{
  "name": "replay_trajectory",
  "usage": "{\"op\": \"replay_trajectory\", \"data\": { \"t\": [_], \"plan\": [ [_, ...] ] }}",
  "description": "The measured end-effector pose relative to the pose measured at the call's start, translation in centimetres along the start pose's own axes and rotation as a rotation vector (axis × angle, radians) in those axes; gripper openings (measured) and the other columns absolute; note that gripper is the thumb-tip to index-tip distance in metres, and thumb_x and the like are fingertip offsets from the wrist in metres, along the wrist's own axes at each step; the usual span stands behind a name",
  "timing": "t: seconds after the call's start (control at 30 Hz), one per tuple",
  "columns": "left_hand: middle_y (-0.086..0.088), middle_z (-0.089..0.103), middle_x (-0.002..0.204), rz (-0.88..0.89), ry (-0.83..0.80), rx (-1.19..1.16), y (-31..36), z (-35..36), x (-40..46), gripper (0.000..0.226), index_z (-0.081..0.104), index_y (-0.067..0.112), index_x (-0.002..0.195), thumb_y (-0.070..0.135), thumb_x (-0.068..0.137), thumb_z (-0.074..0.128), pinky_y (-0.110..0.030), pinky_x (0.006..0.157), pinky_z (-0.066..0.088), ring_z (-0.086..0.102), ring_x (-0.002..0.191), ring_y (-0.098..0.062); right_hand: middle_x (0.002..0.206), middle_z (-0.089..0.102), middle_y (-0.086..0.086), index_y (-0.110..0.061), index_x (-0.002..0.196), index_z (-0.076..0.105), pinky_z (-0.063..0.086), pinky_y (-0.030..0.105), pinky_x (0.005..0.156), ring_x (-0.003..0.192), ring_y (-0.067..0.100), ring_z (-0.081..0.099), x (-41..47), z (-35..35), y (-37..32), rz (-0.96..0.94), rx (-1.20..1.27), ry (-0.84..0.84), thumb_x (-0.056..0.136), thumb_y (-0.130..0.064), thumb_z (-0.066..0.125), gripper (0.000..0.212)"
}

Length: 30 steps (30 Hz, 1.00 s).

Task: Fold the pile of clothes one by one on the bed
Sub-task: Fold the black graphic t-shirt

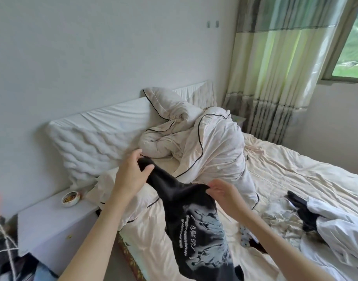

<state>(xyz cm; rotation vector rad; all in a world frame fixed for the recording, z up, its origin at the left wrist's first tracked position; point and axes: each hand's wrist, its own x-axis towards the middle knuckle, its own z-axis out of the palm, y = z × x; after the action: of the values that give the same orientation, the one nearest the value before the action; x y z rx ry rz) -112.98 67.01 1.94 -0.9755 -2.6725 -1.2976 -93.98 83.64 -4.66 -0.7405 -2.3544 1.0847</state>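
I hold a black T-shirt (196, 224) with a pale printed graphic up above the bed (291, 165). My left hand (131, 175) grips one upper end of the shirt between thumb and fingers. At the other upper edge, lower and to the right, my right hand (222, 193) pinches the fabric. The shirt hangs down between my arms, bunched and twisted. A pile of clothes (316, 222), white and black garments mixed, lies on the bed at the right.
A rumpled white duvet (206, 142) with dark piping is heaped at the head of the bed, against a padded headboard (97, 134). A white nightstand (50, 220) with a small bowl (70, 198) stands left. Curtains (279, 67) and a window are at the right.
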Motion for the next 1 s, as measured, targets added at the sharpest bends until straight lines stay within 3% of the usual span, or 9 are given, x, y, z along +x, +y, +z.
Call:
{"op": "replay_trajectory", "data": {
  "t": [0.07, 0.17, 0.3, 0.4, 0.5, 0.63, 0.7, 0.9, 1.0],
  "plan": [
    [0.015, 0.043, 0.13, 0.16, -0.161, 0.008, 0.6, 1.0, -1.4, 0.065, 0.041, 0.022, 0.142, 0.028, 0.084, 0.07, -0.021, 0.103, 0.032, 0.041, 0.124, -0.006, 0.094, 0.069, 0.001, -0.005, 0.1, 0.069, 0.05, 0.021, 0.084, 0.088, 0.013, 0.065, 1.0, -0.3, -1.8, -0.056, 0.028, -0.016, 0.087, -0.008, 0.065, 0.014],
    [0.015, 0.053, 0.121, 0.287, -0.329, -0.105, 1.6, 3.7, -3.6, 0.059, 0.051, 0.025, 0.134, 0.028, 0.08, 0.075, -0.001, 0.086, 0.032, 0.049, 0.109, 0.0, 0.083, 0.069, -0.006, -0.005, 0.098, 0.072, 0.049, 0.013, 0.076, 0.078, 0.007, 0.064, 1.9, -0.7, -4.0, -0.099, 0.136, 0.01, 0.084, -0.007, 0.069, 0.015],
    [0.009, 0.07, 0.09, 0.17, -0.228, -0.343, 2.5, 6.1, -4.8, 0.019, 0.069, 0.019, 0.1, 0.02, 0.081, 0.074, -0.015, 0.075, 0.047, 0.064, 0.08, 0.001, 0.071, 0.07, -0.016, -0.019, 0.082, 0.073, 0.05, 0.012, 0.07, 0.069, -0.003, 0.064, 2.4, -1.4, -5.9, -0.142, 0.333, 0.06, 0.08, -0.005, 0.072, 0.015],
    [0.005, 0.073, 0.079, 0.148, -0.192, -0.394, 3.0, 6.8, -4.9, 0.004, 0.072, 0.02, 0.085, 0.017, 0.083, 0.072, -0.027, 0.074, 0.053, 0.067, 0.075, -0.007, 0.075, 0.071, -0.004, -0.013, 0.086, 0.074, 0.052, 0.019, 0.07, 0.07, 0.005, 0.064, 2.6, -1.8, -6.1, -0.124, 0.403, 0.099, 0.081, -0.006, 0.072, 0.008],
    [0.003, 0.074, 0.08, 0.119, -0.155, -0.403, 3.3, 6.7, -4.4, 0.008, 0.075, 0.012, 0.088, 0.016, 0.081, 0.073, -0.032, 0.078, 0.054, 0.069, 0.076, -0.012, 0.082, 0.071, 0.009, -0.007, 0.091, 0.072, 0.057, 0.027, 0.072, 0.074, 0.018, 0.066, 1.7, -2.0, -4.6, -0.076, 0.479, 0.108, 0.086, -0.006, 0.065, 0.008],
    [0.009, 0.074, 0.076, 0.104, -0.097, -0.447, 3.6, 5.5, -3.2, 0.003, 0.075, 0.021, 0.08, 0.019, 0.08, 0.074, -0.028, 0.075, 0.054, 0.069, 0.075, -0.01, 0.1, 0.068, -0.011, -0.026, 0.102, 0.065, 0.052, 0.019, 0.085, 0.092, 0.005, 0.066, -2.0, -0.3, 0.3, -0.019, 0.332, -0.04, 0.086, -0.019, 0.065, 0.018],
    [0.012, 0.073, 0.075, 0.131, -0.085, -0.499, 4.2, 4.6, -2.7, 0.014, 0.072, 0.031, 0.073, 0.019, 0.08, 0.074, -0.022, 0.071, 0.054, 0.068, 0.072, -0.005, 0.106, 0.066, -0.016, -0.031, 0.105, 0.063, 0.047, 0.017, 0.091, 0.099, -0.002, 0.062, -3.3, 1.5, 2.4, 0.041, 0.28, -0.142, 0.085, -0.019, 0.068, 0.023],
    [0.012, 0.073, 0.073, 0.125, -0.036, -0.682, 4.8, 2.0, -1.9, 0.025, 0.075, 0.038, 0.068, 0.016, 0.08, 0.073, -0.01, 0.064, 0.049, 0.066, 0.067, 0.001, 0.091, 0.069, -0.008, -0.022, 0.093, 0.07, 0.044, 0.03, 0.089, 0.087, 0.006, 0.062, -2.5, 4.0, 3.9, 0.097, 0.286, -0.162, 0.084, -0.01, 0.071, 0.015],
    [0.01, 0.073, 0.072, 0.054, -0.01, -0.773, 3.8, 1.4, -2.0, 0.027, 0.076, 0.034, 0.068, 0.011, 0.081, 0.07, -0.01, 0.063, 0.049, 0.066, 0.067, 0.001, 0.098, 0.068, -0.005, -0.031, 0.097, 0.068, 0.045, 0.033, 0.089, 0.095, 0.016, 0.061, -2.0, 4.5, 3.7, 0.061, 0.295, -0.242, 0.084, -0.013, 0.07, 0.023]
  ]
}}
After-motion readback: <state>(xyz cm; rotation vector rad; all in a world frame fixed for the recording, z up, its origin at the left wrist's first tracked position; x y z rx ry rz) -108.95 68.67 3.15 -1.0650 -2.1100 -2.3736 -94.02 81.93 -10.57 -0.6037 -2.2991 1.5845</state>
